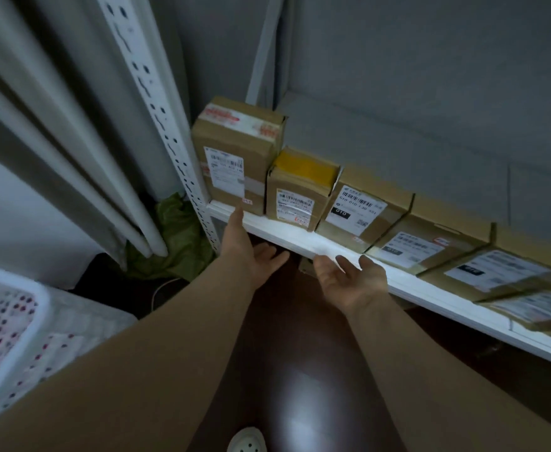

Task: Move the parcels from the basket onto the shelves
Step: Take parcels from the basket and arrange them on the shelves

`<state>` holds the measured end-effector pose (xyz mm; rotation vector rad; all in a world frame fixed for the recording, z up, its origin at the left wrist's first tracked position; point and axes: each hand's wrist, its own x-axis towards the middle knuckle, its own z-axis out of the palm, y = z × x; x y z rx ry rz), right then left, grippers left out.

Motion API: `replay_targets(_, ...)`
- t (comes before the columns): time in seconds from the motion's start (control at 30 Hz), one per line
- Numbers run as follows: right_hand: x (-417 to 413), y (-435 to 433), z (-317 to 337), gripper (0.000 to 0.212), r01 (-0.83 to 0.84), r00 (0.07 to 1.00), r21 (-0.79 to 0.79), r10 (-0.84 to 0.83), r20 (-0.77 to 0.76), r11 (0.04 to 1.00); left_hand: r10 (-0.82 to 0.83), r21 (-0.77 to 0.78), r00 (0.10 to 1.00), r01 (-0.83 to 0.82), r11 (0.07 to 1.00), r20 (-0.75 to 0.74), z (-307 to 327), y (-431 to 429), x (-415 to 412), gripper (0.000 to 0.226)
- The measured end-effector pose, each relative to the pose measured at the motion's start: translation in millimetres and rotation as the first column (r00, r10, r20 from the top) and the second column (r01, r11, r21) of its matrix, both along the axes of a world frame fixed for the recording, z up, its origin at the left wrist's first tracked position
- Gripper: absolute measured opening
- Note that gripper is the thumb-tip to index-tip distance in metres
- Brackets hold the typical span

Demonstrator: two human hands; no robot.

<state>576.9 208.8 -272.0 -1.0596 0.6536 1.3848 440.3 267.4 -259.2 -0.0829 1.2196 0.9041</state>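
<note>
We read this as the gap between one parcel and the next: both hands hang in front of the white shelf edge (pixel 300 238) and neither holds anything. Our left hand (pixel 251 252) is spread, its thumb raised against the shelf lip just below the tall cardboard box (pixel 235 158); our right hand (pixel 349 282) lies palm up with fingers loosely parted, just beside the lip. The parcels on show stand in a row along the shelf: the tall box at the left end by the slotted upright (pixel 156 109), then the small box with yellow tape (pixel 300 190) touching it, then the labelled box (pixel 362 207) and flatter ones running off to the right. The white perforated basket (pixel 10 321) sits low at our left, well apart from the hands (blur keeps us from telling what lies in it). The next move, as we judge it, calls for turning left and down to the basket, taking whatever parcel remains there with both hands, and bringing it to a free stretch of shelving, since this row looks packed edge to edge.
</note>
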Motion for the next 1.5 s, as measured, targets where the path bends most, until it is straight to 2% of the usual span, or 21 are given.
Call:
replay_targets(0.13, 8, -48, 62, 0.035, -0.228, 0.959, 0.016, 0.221, 0.176, 0.974, -0.169, 0.034, 0.972, 0.177, 0.984, -0.164, 66, -56, 3, 0.040)
replay_targets(0.3, 27, -99, 184, 0.037, -0.454, 0.782, 0.023, 0.386, 0.490, 0.891, -0.370, 0.124, 0.836, 0.451, 0.884, -0.405, 184, -124, 20, 0.033)
replay_targets(0.4, 32, -123, 264, 0.035, -0.526, 0.698, 0.070, 0.383, 0.605, 0.848, -0.361, 0.236, 0.809, 0.506, 0.830, -0.464, 254, -151, 29, 0.041)
replay_targets(0.5, 33, -139, 336, 0.024, -0.593, 0.593, 0.075, 0.372, 0.714, 0.802, -0.263, 0.386, 0.775, 0.540, 0.748, -0.574, 318, -161, 33, 0.053)
replay_targets(0.53, 32, -141, 357, 0.019, -0.621, 0.524, 0.053, 0.364, 0.770, 0.782, -0.220, 0.423, 0.735, 0.578, 0.697, -0.642, 338, -163, 32, 0.055)
replay_targets(0.6, 28, -145, 391, 0.013, -0.661, 0.321, -0.018, 0.304, 0.897, 0.750, -0.104, 0.453, 0.625, 0.660, 0.600, -0.773, 377, -166, 27, 0.060)
replay_targets(0.63, 27, -147, 404, 0.016, -0.670, 0.169, -0.078, 0.255, 0.952, 0.738, -0.048, 0.453, 0.573, 0.694, 0.559, -0.818, 393, -168, 25, 0.062)
replay_targets(0.7, 26, -154, 423, 0.032, -0.676, -0.200, -0.235, 0.133, 0.971, 0.698, 0.041, 0.445, 0.498, 0.731, 0.518, -0.866, 416, -167, 19, 0.066)
replay_targets(0.77, 24, -160, 433, 0.038, -0.642, -0.525, -0.407, 0.014, 0.851, 0.650, 0.095, 0.422, 0.437, 0.752, 0.507, -0.894, 428, -163, 13, 0.070)
replay_targets(0.8, 24, -161, 436, 0.040, -0.600, -0.647, -0.491, -0.022, 0.762, 0.632, 0.113, 0.412, 0.414, 0.761, 0.502, -0.903, 431, -160, 10, 0.071)
replay_targets(0.83, 24, -159, 436, 0.041, -0.547, -0.744, -0.571, -0.042, 0.667, 0.612, 0.126, 0.402, 0.394, 0.768, 0.499, -0.910, 431, -155, 6, 0.073)
replay_targets(0.9, 26, -150, 430, 0.045, -0.448, -0.856, -0.681, -0.056, 0.515, 0.579, 0.152, 0.369, 0.340, 0.785, 0.498, -0.928, 428, -142, -1, 0.076)
replay_targets(0.97, 27, -133, 421, 0.049, -0.388, -0.892, -0.730, -0.030, 0.452, 0.563, 0.186, 0.335, 0.279, 0.807, 0.487, -0.942, 423, -125, -9, 0.079)
replay_targets(1.03, 26, -112, 414, 0.049, -0.374, -0.888, -0.728, 0.005, 0.460, 0.575, 0.235, 0.297, 0.206, 0.828, 0.476, -0.950, 419, -102, -20, 0.084)
replay_targets(1.1, 24, -90, 408, 0.049, -0.320, -0.909, -0.725, 0.019, 0.416, 0.610, 0.285, 0.206, 0.072, 0.855, 0.476, -0.956, 420, -75, -32, 0.095)
replay_targets(1.17, 19, -68, 404, 0.058, -0.209, -0.953, -0.702, 0.021, 0.303, 0.681, 0.374, 0.125, -0.065, 0.879, 0.461, -0.925, 427, -48, -42, 0.101)
replay_targets(1.23, 14, -47, 401, 0.067, -0.155, -0.968, -0.673, 0.024, 0.248, 0.724, 0.477, 0.082, -0.160, 0.891, 0.447, -0.864, 439, -22, -48, 0.105)
replay_targets(1.3, 11, -32, 396, 0.062, -0.111, -0.973, -0.656, 0.053, 0.225, 0.746, 0.545, 0.015, -0.260, 0.893, 0.449, -0.797, 450, 5, -50, 0.114)
replay_targets(1.4, 6, -19, 382, 0.042, -0.166, -0.928, -0.646, 0.104, 0.358, 0.745, 0.635, -0.092, -0.414, 0.875, 0.475, -0.652, 464, 39, -52, 0.132)
replay_targets(1.5, 10, -13, 366, 0.036, -0.230, -0.807, -0.611, 0.203, 0.554, 0.757, 0.684, -0.153, -0.448, 0.881, 0.449, -0.575, 478, 61, -53, 0.137)
